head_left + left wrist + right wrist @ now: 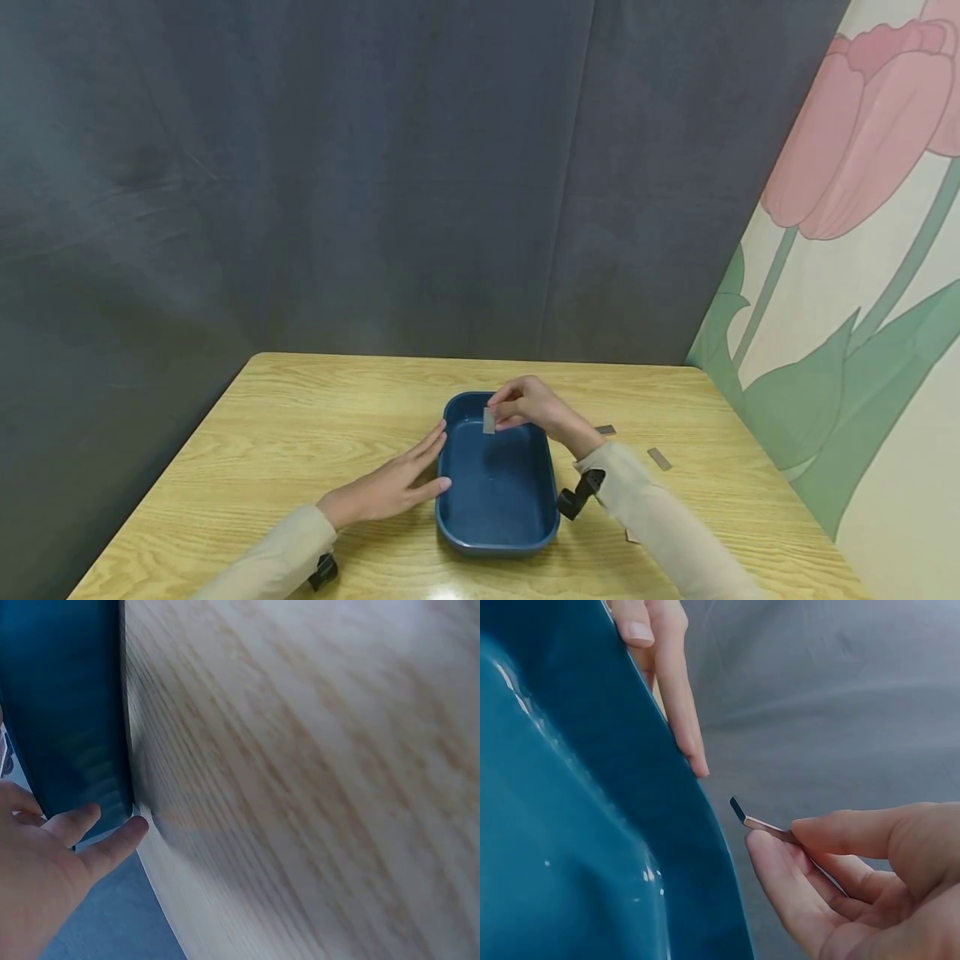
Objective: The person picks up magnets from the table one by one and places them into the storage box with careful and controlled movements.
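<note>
A deep blue rectangular plastic bin [495,549] stands on the table, its inner floor bare in the head view. My left hand [401,483] lies along the bin's left side, fingers straight and spread, fingertips at the rim. In the left wrist view, fingers [116,847] reach the bin's outer wall [67,705]. Above the bin's far end, my right hand [532,404] pinches a small flat grey rectangular piece [489,420] between thumb and fingertips. Seen from the right wrist, the piece [765,826] is thin, with one end sticking out past the fingers.
Right of the bin, similar small flat pieces lie on the wooden table [330,400]: one [605,430] beside the right wrist, another [659,459] farther right, and a third [632,537] partly under the right sleeve. A dark curtain [405,183] hangs behind the table.
</note>
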`<state>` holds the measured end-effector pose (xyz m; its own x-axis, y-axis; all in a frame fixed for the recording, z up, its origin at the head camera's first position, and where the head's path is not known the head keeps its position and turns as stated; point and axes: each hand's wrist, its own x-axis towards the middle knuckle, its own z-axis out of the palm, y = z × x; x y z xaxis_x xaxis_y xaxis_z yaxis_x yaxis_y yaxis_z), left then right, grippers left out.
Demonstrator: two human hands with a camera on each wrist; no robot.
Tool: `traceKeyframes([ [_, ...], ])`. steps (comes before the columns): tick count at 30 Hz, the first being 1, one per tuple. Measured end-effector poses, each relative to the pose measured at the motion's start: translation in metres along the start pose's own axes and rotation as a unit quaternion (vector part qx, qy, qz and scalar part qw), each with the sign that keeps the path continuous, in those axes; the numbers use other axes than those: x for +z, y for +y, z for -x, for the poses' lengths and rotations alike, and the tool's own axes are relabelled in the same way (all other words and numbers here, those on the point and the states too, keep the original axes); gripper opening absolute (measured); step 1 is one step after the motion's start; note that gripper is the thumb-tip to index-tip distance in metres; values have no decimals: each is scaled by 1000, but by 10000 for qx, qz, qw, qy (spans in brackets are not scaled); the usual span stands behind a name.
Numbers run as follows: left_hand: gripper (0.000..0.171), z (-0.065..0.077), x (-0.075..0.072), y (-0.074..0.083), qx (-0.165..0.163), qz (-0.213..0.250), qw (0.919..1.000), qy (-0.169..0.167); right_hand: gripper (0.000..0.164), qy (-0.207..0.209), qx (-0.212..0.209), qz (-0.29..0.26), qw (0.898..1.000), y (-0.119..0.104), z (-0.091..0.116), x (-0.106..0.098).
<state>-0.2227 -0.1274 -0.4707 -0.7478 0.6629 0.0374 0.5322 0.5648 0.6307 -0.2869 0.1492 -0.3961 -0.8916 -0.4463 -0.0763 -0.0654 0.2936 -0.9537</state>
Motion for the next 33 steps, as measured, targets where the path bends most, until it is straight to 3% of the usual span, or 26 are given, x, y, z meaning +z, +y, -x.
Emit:
traceKeyframes([
  [33,76,0,-1,-1,-143,-14,9999,-73,17,181,329,-8,9993,22,-34,39],
])
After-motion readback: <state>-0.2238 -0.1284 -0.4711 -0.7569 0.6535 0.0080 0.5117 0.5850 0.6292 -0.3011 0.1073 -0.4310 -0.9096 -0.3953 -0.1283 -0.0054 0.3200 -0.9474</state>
